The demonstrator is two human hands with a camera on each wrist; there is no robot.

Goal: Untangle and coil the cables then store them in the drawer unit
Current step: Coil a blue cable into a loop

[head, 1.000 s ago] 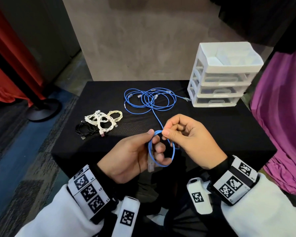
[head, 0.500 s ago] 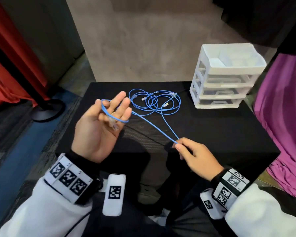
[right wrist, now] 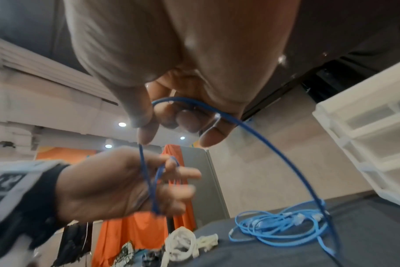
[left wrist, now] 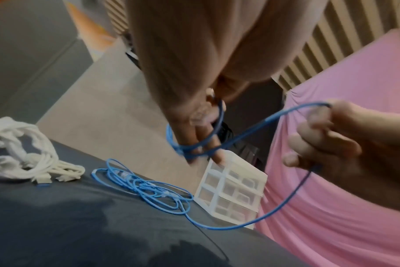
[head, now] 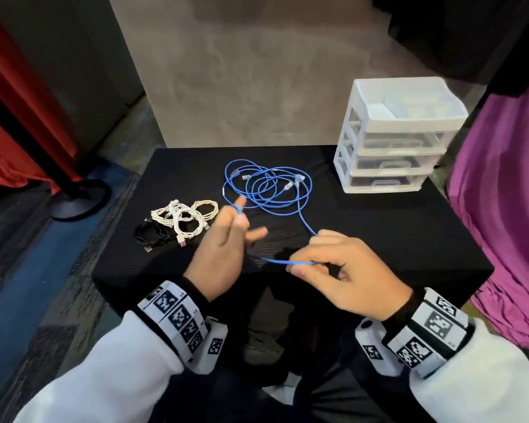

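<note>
A blue network cable (head: 268,190) lies in a loose tangle at the middle of the black table (head: 379,227). One strand rises from the tangle to my right hand (head: 300,264), which pinches it between thumb and forefinger above the front edge. The strand runs on leftward to my left hand (head: 248,221). There the blue loop (left wrist: 171,139) is wound round the straight, spread fingers (left wrist: 194,137), and the thumb stands apart. The white three-drawer unit (head: 391,138) stands at the back right with its drawers closed.
A bundle of white cables (head: 184,218) and a black cable (head: 153,235) lie at the table's left, just beyond my left hand. Pink cloth (head: 501,209) hangs to the right. A black stand base (head: 77,196) sits on the floor at the left.
My left hand has turned palm down and dropped toward the table's middle with the loop still round its fingers. My right hand drew the strand nearer and now pinches it beside the left.
</note>
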